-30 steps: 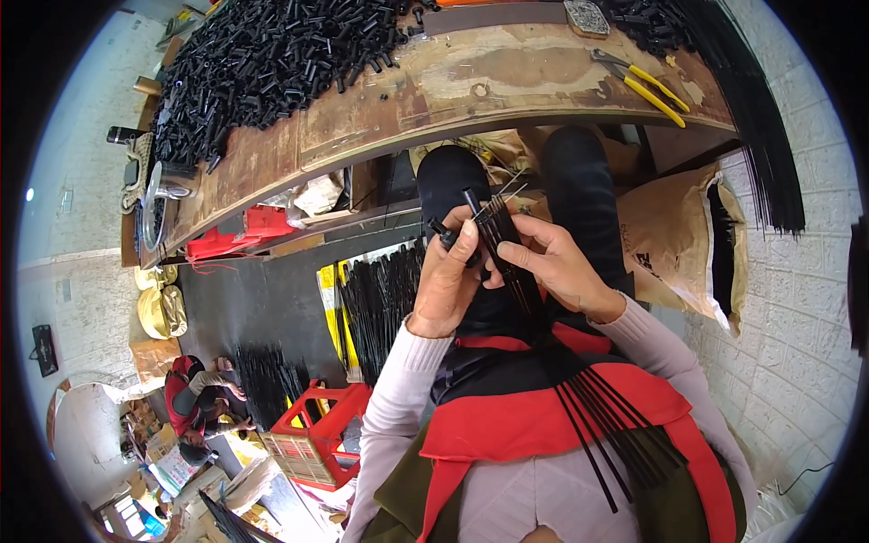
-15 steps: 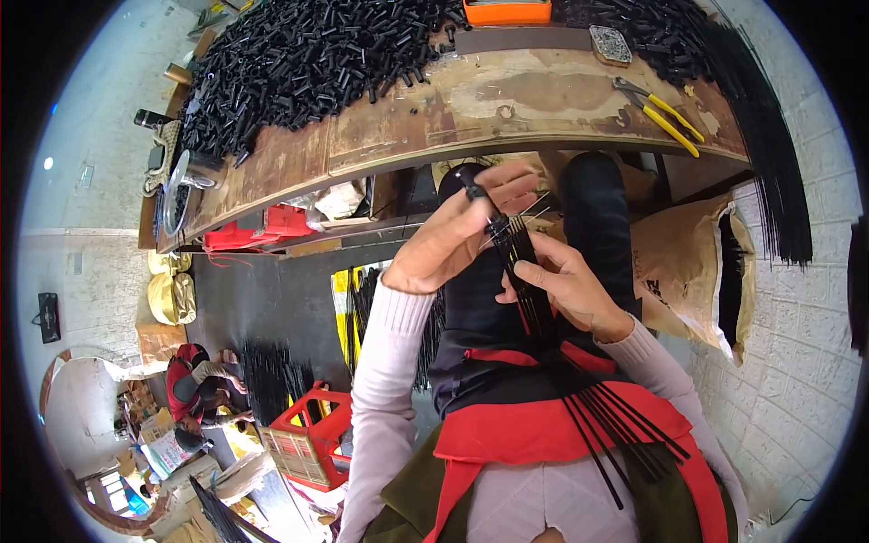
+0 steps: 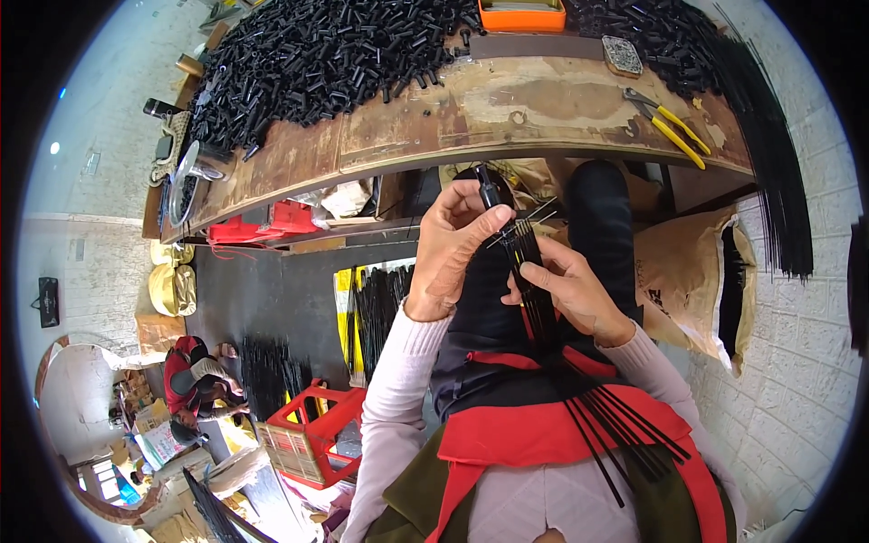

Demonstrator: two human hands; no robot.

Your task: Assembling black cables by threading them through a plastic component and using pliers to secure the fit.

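Room: we see a pale brick-patterned wall (image 3: 787,362) at right and, far left, a co-worker (image 3: 185,376) beside a stack of dark rods (image 3: 264,376).
Bench: a worn wooden bench (image 3: 389,131) crosses the far side, bearing a heap of small black parts (image 3: 317,77) and, to the right, yellow-handled pliers (image 3: 677,143).
Sack: a tan sack (image 3: 679,271) stands right of the knees.
Lap: a bundle of thin black rods (image 3: 535,309) lies over the red apron (image 3: 493,442), some ends fanning toward us, thin pale tips at the far end.
Right hand (image 3: 575,288): fingers curled around the bundle, thumb laid on top.
Left hand (image 3: 450,249): half curled, thumb and fingers pinching a black tube (image 3: 489,188) at the bundle's far end; whether tube and rods touch, we cannot tell.
Tube and rods: we judge the step in hand to be bringing the two together; the next move would call for a steady right hold while the left lines up the tube.
Left fingers: half a second earlier we saw them stretched toward the bench; now they bend around the tube, the right hand gripping much the same place.
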